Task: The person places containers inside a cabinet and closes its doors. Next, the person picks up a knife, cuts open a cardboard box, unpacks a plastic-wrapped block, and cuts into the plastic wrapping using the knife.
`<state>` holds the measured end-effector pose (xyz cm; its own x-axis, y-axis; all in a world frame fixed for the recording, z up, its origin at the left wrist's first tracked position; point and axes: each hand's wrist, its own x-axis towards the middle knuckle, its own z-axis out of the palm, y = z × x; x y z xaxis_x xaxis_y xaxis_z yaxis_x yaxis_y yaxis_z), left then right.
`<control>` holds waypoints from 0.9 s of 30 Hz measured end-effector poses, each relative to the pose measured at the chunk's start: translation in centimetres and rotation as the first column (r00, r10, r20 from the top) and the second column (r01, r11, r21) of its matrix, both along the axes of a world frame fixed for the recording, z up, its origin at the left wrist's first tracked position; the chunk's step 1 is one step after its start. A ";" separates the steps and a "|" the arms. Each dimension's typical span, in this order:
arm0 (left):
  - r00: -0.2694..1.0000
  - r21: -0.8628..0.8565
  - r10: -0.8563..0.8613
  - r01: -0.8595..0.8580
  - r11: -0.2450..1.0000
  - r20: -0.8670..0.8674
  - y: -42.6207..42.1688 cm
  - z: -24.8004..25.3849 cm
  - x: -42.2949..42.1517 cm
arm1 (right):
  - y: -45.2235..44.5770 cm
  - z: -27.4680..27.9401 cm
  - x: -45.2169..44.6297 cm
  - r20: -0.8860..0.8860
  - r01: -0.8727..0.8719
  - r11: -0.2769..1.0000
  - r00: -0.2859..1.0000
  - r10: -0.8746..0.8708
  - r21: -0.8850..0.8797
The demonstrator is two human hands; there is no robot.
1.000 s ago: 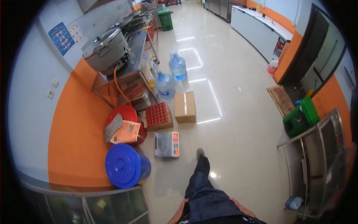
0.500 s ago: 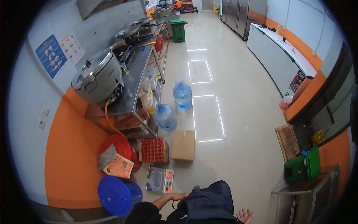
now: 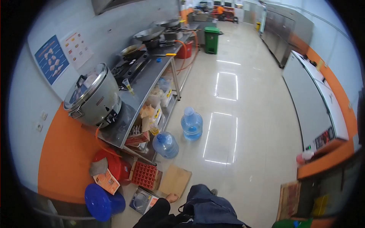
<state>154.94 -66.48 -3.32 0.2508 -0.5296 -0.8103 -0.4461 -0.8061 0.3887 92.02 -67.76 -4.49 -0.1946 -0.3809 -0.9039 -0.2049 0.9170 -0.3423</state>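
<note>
My left hand hangs low at the bottom centre, its fingers curled in and nothing visible in them. It appears just in front of the brown cardboard box; whether it touches the box I cannot tell. Beside it on the floor lies a digital kitchen scale, partly covered by my dark sleeve. A red egg tray sits on a box left of the cardboard box. My right hand is out of view. A dark blue cloth garment hangs at my front.
Two water jugs, one pale and one fuller, stand on the tiled floor. A steel table at left bears a large rice cooker. Red and blue buckets stand by the wall; a white chest freezer is at right.
The view has tilted and shifted, so the room appears further right and the jugs lower. My left hand went from outstretched to curled, near the box. My right hand has left the view.
</note>
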 end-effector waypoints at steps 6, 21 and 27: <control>0.978 0.036 0.149 -0.145 0.989 -0.149 -19.3 -1.6 0.1 | -40.7 8.5 7.8 -0.055 -0.049 0.826 0.998 0.022 -0.561; 0.974 -0.970 0.042 0.216 0.115 0.222 -106.1 61.5 1.0 | -74.4 -0.2 22.0 0.070 -0.448 0.894 0.892 0.446 0.019; 0.994 -0.841 0.026 0.076 0.536 0.107 -113.4 38.7 21.8 | -84.8 6.5 30.3 -0.045 -0.354 0.920 0.929 0.366 0.170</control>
<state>176.75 -179.93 35.38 0.2725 -0.9612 0.0424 -0.5355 -0.1150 0.8367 122.29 -152.59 2.05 -0.1392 -0.2931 -0.9459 -0.5505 0.8169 -0.1721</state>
